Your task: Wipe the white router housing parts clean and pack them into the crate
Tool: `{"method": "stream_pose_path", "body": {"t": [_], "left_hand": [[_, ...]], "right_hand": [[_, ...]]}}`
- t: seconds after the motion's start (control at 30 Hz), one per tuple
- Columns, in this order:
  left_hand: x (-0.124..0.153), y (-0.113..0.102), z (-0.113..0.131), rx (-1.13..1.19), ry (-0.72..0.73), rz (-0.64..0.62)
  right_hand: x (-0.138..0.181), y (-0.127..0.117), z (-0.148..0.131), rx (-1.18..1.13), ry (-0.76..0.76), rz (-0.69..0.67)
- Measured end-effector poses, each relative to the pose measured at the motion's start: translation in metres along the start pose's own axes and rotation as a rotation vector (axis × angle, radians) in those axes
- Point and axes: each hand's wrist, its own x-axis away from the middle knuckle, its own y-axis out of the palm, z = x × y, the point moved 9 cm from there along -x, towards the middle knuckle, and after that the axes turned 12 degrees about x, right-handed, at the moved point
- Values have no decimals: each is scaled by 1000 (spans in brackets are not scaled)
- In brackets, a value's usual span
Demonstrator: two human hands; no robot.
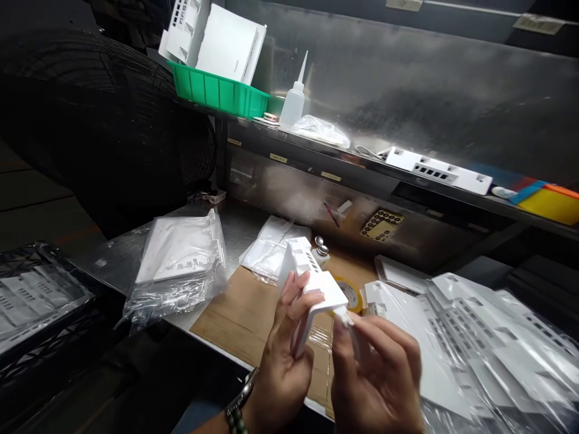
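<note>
Left hand: the left hand (283, 352) is curled round a white plastic casing (312, 286) at lower centre, fingers on its slotted face, apparently to steady it upright.
Right hand: the right hand (377, 377) pinches a small white tab (344, 316) at the casing's lower corner, thumb and fingertips closed.
Under the hands: a cardboard sheet (239, 313) covers the bench.
Lower right: bagged casings (488, 337) lie stacked within reach.
Upper left: a green tray (217, 91) on the shelf holds more white parts.

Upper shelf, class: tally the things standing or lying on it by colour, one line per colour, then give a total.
Green: 1, the green bin
White: 2, the squeeze bottle and the long white housing
Clear: 1, the crumpled plastic bag
Yellow: 1, the yellow piece at the right edge
Total: 5
</note>
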Motion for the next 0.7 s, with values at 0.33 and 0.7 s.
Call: {"method": "stream_pose_path", "body": {"t": [0.33, 0.7], "left_hand": [[3, -2, 16, -229, 207, -8], [2, -9, -3, -123, 43, 21]], "right_hand": [[1, 6, -3, 3, 10, -12], [-7, 10, 19, 61, 51, -26]]}}
